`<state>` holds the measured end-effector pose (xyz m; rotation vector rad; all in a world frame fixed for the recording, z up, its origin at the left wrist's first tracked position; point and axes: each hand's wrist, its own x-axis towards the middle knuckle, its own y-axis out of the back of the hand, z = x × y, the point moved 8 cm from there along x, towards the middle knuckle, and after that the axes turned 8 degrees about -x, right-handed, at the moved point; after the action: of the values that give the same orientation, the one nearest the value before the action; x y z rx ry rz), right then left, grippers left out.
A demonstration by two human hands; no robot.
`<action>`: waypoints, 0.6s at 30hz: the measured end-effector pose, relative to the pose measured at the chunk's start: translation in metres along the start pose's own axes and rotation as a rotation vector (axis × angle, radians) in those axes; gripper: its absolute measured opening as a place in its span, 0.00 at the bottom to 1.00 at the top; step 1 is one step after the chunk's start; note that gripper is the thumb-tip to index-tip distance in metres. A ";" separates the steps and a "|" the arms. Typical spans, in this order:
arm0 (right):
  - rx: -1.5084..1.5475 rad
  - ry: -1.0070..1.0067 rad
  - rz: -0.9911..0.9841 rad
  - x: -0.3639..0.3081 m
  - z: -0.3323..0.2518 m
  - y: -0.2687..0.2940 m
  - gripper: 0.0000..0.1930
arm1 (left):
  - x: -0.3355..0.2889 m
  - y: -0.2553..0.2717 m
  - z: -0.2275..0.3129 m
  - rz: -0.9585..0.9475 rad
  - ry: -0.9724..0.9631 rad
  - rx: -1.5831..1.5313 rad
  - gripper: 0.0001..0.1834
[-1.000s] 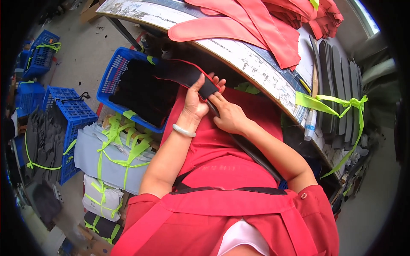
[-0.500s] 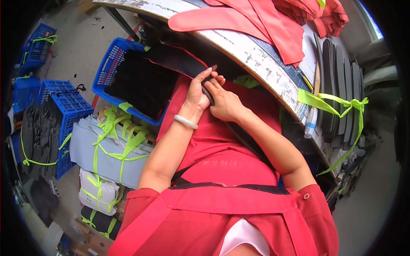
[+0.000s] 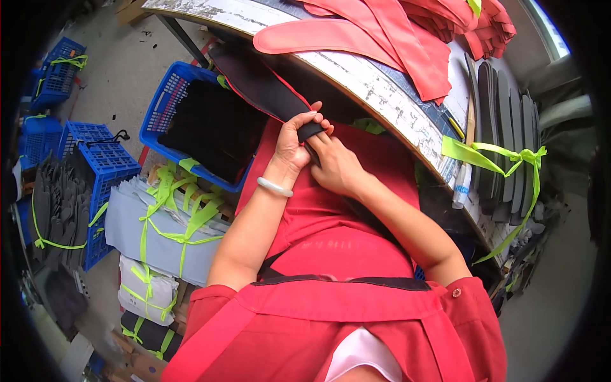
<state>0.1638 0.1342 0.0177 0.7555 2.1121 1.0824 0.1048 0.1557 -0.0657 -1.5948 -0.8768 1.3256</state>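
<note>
My left hand (image 3: 295, 139), with a pale bangle on its wrist, is closed around a long black fabric strip (image 3: 270, 89) with red edging. The strip's wide, rounded end extends up and left from the fingers, over the blue basket. Against it, my right hand (image 3: 337, 164) is also closed on the strip, just below and right of the left hand. A darker length of the strip runs under the right hand and forearm across my red apron (image 3: 331, 223). The exact grip of the right fingertips is partly hidden.
A blue basket (image 3: 153, 121) of black pieces stands left of my lap. The worktable (image 3: 363, 83) carries red fabric pieces (image 3: 324, 36) and dark strips tied with a green ribbon (image 3: 503, 153). Tied grey bundles (image 3: 127, 216) and more blue crates (image 3: 105, 146) are on the left.
The strip's free end has swung up and now shows its wide rounded shape more fully. A folded part of it shows between my hands, which have barely shifted.
</note>
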 end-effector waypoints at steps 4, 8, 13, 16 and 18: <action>0.003 -0.003 0.025 -0.011 0.002 0.009 0.32 | 0.001 -0.010 -0.006 -0.091 -0.031 -0.008 0.21; -0.018 -0.035 -0.153 0.022 0.007 -0.002 0.35 | 0.000 0.000 -0.011 0.010 0.042 -0.014 0.19; 0.019 -0.013 -0.021 -0.012 0.014 -0.002 0.27 | 0.004 0.000 0.004 0.017 -0.078 -0.015 0.15; -0.019 -0.109 -0.214 0.029 0.015 -0.010 0.19 | 0.010 0.010 0.003 0.008 -0.080 -0.038 0.13; -0.005 0.002 -0.212 0.039 0.018 -0.015 0.22 | 0.014 0.007 0.006 0.025 -0.076 -0.118 0.12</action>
<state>0.1497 0.1638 -0.0140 0.5137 2.1349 0.9734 0.1014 0.1669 -0.0776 -1.6594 -1.0000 1.3818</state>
